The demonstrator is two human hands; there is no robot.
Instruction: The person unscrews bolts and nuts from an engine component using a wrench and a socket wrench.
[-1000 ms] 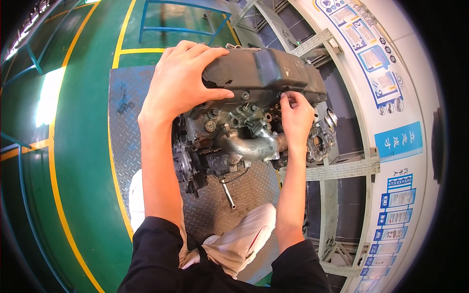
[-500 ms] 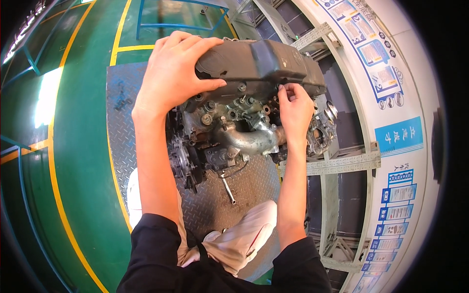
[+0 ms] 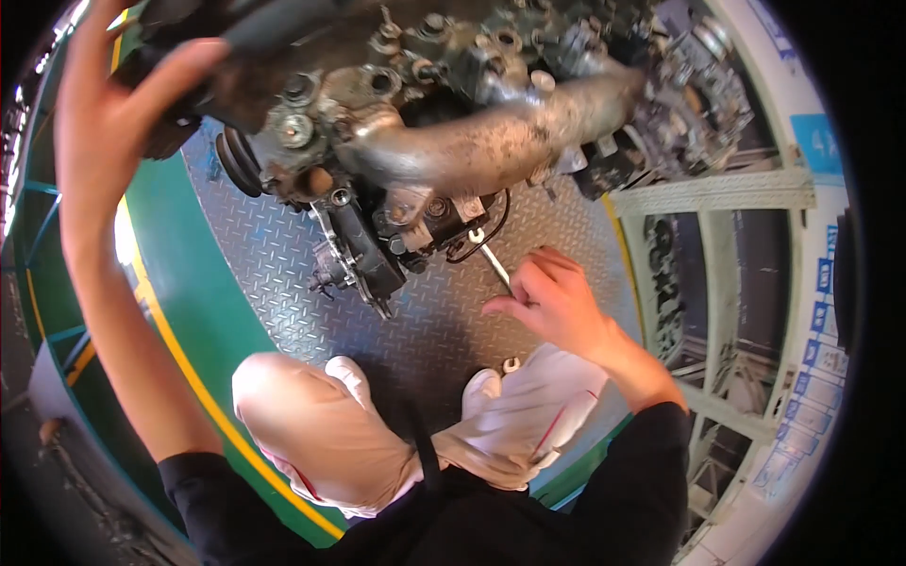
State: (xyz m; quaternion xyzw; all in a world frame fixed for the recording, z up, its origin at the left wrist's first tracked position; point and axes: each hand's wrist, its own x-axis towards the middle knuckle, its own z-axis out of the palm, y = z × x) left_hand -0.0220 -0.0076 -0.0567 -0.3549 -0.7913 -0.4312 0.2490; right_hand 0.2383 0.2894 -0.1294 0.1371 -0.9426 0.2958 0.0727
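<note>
A grimy engine fills the upper middle, its curved metal exhaust manifold [image 3: 491, 146] facing me. At the upper left my left hand [image 3: 104, 132] is blurred, its thumb laid over the end of the dark engine cover [image 3: 250, 80]. Its fingers wrap the far side and partly leave the picture. My right hand [image 3: 557, 307] is lower, over the metal plate, with the fingers curled in and the thumb stretched out to the left. What it holds, if anything, is hidden. Beside that hand a silver wrench [image 3: 491, 259] slants across the plate, its lower end covered by the hand.
Under the engine spreads a diamond-pattern metal plate [image 3: 311, 302]. Another wrench end [image 3: 511, 364] shows by my shoe. A pale metal rack [image 3: 717, 193] holding dark parts stands at the right. Green floor [image 3: 203, 274] with yellow lines lies to the left.
My view has come closer to the engine. The right hand has left the cover's lower edge and dropped toward the wrench. The left hand now appears farther left, with the cover's end beside it.
</note>
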